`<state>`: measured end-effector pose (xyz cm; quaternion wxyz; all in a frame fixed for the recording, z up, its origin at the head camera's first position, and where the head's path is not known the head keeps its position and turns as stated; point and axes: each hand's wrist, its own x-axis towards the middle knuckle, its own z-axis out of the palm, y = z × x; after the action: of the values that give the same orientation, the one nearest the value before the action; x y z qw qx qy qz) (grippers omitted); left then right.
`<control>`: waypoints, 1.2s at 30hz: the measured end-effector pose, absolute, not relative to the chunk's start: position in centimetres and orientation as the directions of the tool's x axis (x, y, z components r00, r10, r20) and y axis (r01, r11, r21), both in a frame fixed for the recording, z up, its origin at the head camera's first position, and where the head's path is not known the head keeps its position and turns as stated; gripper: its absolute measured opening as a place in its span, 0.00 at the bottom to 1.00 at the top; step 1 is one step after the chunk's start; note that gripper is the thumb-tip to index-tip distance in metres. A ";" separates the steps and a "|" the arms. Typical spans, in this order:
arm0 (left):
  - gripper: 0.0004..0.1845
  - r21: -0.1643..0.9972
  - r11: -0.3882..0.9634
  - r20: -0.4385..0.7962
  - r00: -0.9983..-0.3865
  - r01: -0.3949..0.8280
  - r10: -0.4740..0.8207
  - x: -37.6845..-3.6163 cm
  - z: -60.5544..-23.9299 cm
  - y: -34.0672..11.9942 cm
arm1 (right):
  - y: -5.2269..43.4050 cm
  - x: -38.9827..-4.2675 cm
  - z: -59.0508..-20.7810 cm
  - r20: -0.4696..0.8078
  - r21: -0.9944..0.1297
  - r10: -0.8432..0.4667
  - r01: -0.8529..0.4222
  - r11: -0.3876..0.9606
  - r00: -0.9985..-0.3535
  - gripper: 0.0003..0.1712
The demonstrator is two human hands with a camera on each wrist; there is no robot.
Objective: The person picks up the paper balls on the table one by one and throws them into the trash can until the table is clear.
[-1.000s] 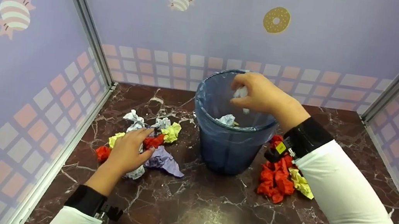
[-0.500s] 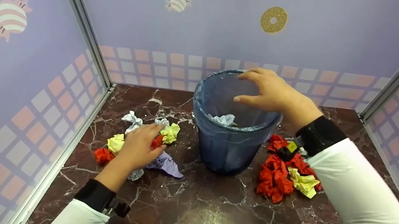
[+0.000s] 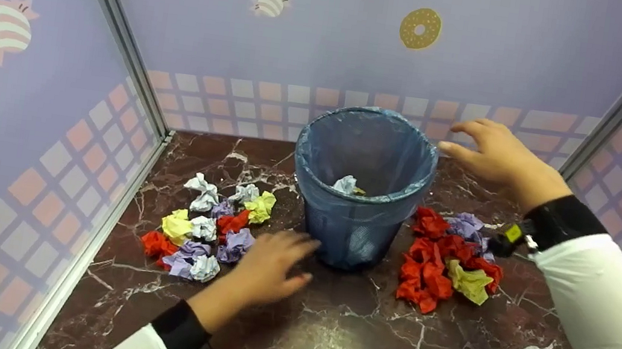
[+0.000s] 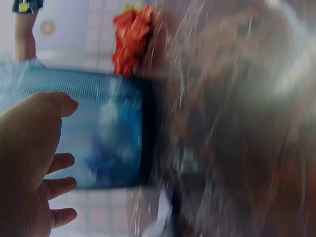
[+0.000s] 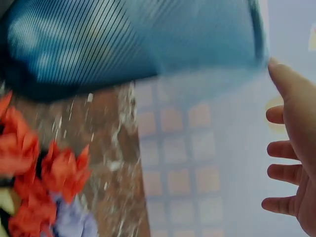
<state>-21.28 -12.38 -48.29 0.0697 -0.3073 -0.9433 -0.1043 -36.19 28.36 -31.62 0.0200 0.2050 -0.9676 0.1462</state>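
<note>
Blur smears wrist views; left hand (image 3: 267,266) and right hand (image 3: 502,159) spread, empty.

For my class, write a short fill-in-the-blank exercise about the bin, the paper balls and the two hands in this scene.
1. The bin is lined with a ____ plastic bag.
2. The paper balls to the right of the bin are mostly ____.
3. The left hand and the right hand both hold ____.
4. The bin stands on a dark ____ table.

Missing words: blue; red; nothing; marble
</note>
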 end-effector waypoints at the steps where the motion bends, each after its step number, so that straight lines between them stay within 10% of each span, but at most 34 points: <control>1: 0.34 0.154 0.780 0.183 -0.794 0.606 0.580 -21.0 -48.4 -11.8 | 29.1 -36.1 -32.0 0.093 -0.276 -0.378 -0.389 0.879 -0.921 0.43; 17: 0.38 0.141 0.662 0.120 -0.676 0.736 0.727 -19.2 -50.8 -4.5 | 36.5 -34.0 -43.9 -0.097 -0.430 -0.247 -0.184 0.884 -0.964 0.48; 36: 0.38 0.136 0.660 0.114 -0.674 0.739 0.730 -20.1 -52.2 -2.6 | 37.1 -33.6 -51.2 -0.163 -0.372 -0.196 -0.124 0.920 -0.967 0.39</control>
<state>-20.07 -2.58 -52.20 0.0247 -0.4031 -0.9108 -0.0859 -33.55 37.05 -51.18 -0.0987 0.0819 -0.9748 0.1827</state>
